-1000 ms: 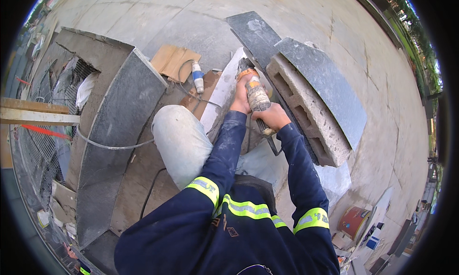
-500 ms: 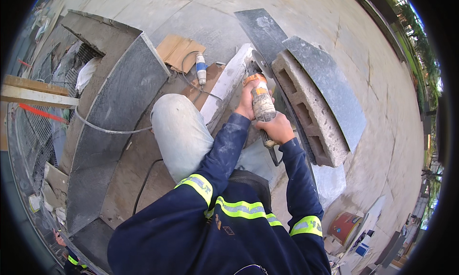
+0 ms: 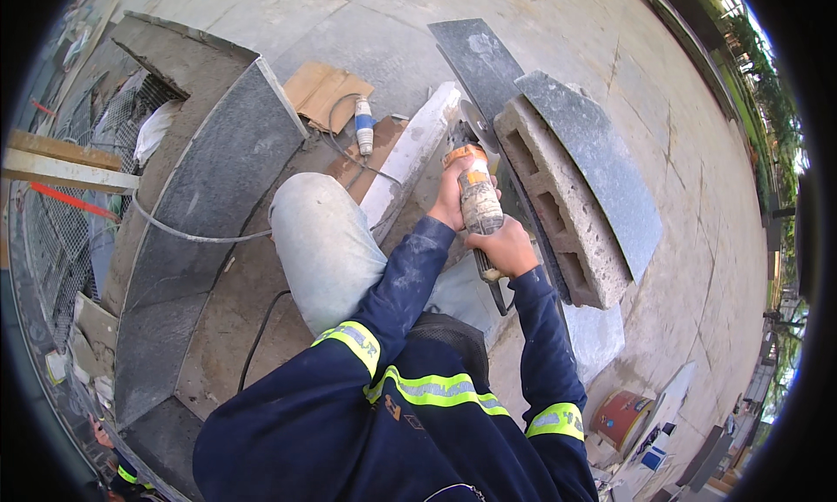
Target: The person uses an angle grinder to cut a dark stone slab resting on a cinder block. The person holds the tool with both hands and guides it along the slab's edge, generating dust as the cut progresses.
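- Presently, in the head view, the left hand [image 3: 449, 197] is wrapping its fingers around the dust-caked angle grinder [image 3: 481, 207], just behind its orange front.
- Fingers of the right hand [image 3: 509, 249] are clasping the rear of its rounded body.
- The grinder is pointing away from the person, its thin round disc [image 3: 478, 123] hovering near a coarse, porous concrete block [image 3: 568, 197] with rectangular hollows.
- A flat grey stone slab [image 3: 606, 170] is lying along the block.
- A round reddish bucket [image 3: 621, 421] is sitting at lower right, its contents hiding from view.
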Tool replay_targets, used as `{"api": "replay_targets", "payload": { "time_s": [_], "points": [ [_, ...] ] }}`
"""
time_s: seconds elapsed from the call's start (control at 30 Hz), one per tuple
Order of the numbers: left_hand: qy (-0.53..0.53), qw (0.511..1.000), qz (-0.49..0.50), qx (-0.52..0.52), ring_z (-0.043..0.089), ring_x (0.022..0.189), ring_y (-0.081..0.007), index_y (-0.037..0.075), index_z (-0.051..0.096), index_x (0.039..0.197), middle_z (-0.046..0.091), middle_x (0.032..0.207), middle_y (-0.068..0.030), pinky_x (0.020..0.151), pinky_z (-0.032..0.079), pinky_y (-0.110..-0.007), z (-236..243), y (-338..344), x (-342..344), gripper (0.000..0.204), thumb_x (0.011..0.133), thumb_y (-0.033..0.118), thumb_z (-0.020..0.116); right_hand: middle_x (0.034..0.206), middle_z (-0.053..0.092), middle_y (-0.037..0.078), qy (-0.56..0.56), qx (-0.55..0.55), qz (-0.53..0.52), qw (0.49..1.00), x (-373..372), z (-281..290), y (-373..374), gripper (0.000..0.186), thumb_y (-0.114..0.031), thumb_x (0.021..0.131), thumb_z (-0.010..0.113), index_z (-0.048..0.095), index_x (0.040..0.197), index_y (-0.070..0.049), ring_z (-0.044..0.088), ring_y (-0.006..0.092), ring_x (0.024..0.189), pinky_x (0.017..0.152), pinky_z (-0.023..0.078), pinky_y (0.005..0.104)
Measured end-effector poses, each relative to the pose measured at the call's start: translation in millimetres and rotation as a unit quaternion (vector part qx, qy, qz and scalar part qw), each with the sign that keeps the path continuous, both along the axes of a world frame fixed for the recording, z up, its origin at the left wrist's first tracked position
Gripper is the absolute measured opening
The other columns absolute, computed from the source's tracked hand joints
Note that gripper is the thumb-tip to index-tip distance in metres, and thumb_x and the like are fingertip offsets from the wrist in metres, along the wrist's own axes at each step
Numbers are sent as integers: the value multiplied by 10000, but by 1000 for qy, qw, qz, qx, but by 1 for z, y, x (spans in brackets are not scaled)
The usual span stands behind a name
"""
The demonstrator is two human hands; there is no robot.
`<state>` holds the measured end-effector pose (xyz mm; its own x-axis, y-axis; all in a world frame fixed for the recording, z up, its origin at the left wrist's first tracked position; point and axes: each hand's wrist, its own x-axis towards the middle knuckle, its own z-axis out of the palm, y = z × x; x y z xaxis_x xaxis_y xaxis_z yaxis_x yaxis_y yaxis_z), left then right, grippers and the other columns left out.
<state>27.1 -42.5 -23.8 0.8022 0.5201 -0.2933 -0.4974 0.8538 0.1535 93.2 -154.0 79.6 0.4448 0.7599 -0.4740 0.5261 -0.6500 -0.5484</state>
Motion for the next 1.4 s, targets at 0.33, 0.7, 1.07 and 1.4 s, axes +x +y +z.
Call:
{"api": "replay_targets", "payload": {
  "time_s": [0.33,0.7,1.07,1.4],
  "points": [
    [13,1000,-18,-16,635,703,-312,44,443,1085,586,848,-148,586,562,-445,-7,15,9,513,812,447,603,920,658,228,52,-4,-26,998,10,-11,11,611,-350,563,743,608,969,86,654,331,878,794,502,358],
    [84,993,-13,84,602,620,-264,20,525,925,588,750,-119,549,526,-362,7,42,13,510,827,519,562,904,669,241,42,2,-44,998,13,-22,40,607,-372,516,780,661,922,62,670,333,867,774,539,354],
    [152,981,13,121,600,625,-239,28,506,931,581,768,-108,541,524,-334,-4,44,19,518,820,528,576,944,673,224,65,28,-82,994,11,-18,36,623,-340,521,789,654,987,51,671,300,897,777,539,344],
    [77,989,-40,124,605,678,-237,44,494,960,578,799,-98,584,525,-370,-4,19,2,505,828,526,567,912,669,240,49,28,-82,995,1,-3,2,591,-323,535,781,647,964,60,671,330,876,769,544,354]
  ]
}}
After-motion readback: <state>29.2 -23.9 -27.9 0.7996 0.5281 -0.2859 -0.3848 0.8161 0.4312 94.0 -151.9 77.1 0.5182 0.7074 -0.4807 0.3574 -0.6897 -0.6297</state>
